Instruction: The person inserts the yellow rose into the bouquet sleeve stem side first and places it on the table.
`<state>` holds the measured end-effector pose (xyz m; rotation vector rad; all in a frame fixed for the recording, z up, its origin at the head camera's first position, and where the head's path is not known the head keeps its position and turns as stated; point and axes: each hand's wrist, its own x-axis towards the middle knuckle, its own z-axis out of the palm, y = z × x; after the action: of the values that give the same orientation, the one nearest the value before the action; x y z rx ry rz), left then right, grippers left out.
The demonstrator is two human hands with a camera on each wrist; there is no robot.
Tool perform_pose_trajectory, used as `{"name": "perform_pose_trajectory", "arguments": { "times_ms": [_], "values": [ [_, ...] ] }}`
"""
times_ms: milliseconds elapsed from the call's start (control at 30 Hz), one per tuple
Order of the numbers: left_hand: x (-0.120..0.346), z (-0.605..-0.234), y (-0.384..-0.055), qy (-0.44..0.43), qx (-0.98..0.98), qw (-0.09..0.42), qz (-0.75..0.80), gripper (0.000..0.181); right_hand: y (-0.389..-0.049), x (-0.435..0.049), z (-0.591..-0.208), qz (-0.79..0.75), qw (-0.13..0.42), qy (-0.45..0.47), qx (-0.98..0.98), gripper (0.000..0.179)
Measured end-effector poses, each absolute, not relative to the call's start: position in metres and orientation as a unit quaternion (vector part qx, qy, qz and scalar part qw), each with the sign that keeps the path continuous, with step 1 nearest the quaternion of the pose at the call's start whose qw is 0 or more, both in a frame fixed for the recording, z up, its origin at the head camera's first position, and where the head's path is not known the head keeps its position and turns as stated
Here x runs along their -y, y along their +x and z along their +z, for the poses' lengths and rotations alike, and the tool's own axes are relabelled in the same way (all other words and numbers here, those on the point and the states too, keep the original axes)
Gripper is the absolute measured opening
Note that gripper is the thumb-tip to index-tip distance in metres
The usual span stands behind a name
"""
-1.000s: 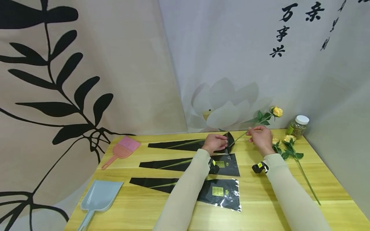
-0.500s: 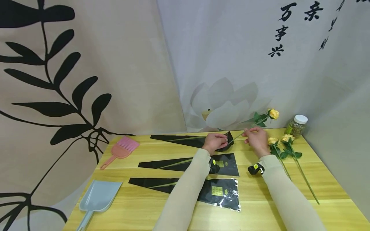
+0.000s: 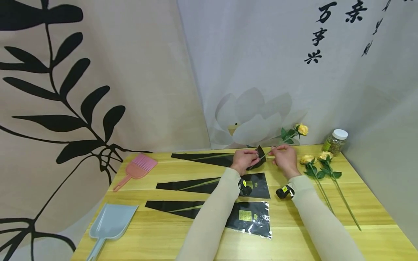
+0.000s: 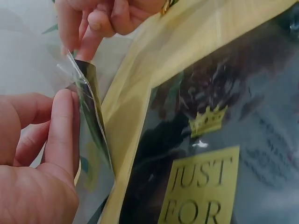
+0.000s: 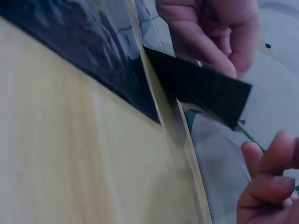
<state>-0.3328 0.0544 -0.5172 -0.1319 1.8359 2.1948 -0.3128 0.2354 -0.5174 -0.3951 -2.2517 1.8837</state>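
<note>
In the head view, my left hand (image 3: 243,161) pinches the mouth of the farthest black flower sleeve (image 3: 209,158), which gapes to the right. My right hand (image 3: 285,159) pinches the green stem of a yellow rose (image 3: 302,129) near that mouth. The bloom and leaves stick out beyond the right hand, up and to the right. From the right wrist, the stem (image 5: 251,135) runs to the black sleeve's edge (image 5: 205,88); its lower end is hidden. The left wrist view has the left fingers (image 4: 60,126) on the sleeve's opening.
Two more black sleeves, a middle one (image 3: 261,185) and a near one (image 3: 254,221), lie on the wooden table (image 3: 294,232). Two yellow roses (image 3: 343,197) and a white-lidded jar (image 3: 336,141) are at right. At left are a pink brush (image 3: 140,168) and a blue dustpan (image 3: 112,221).
My right hand has moved left toward the sleeve mouth, and the rose's bloom has shifted left and slightly down with it. The left hand keeps its hold on the sleeve.
</note>
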Motion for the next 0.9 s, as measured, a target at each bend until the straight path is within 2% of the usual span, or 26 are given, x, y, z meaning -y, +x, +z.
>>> {"name": "perform_pose_trajectory", "arguments": {
  "times_ms": [433, 667, 733, 900],
  "values": [
    [-0.055, -0.515, -0.331, -0.056, -0.628, 0.122, 0.766, 0.020, -0.313, -0.221, -0.518, 0.637, 0.069, -0.120, 0.758, 0.019],
    [-0.052, -0.514, -0.329, -0.050, -0.636, 0.122, 0.760, 0.020, -0.312, -0.221, -0.514, 0.649, 0.066, -0.125, 0.748, 0.041],
    [-0.052, -0.515, -0.329, -0.050, -0.637, 0.121, 0.759, 0.019, -0.311, -0.221, -0.512, 0.650, 0.073, -0.129, 0.745, 0.038],
    [-0.052, -0.515, -0.329, -0.054, -0.647, 0.112, 0.752, 0.016, -0.312, -0.225, -0.511, 0.656, 0.090, -0.145, 0.735, 0.020]
  ]
}}
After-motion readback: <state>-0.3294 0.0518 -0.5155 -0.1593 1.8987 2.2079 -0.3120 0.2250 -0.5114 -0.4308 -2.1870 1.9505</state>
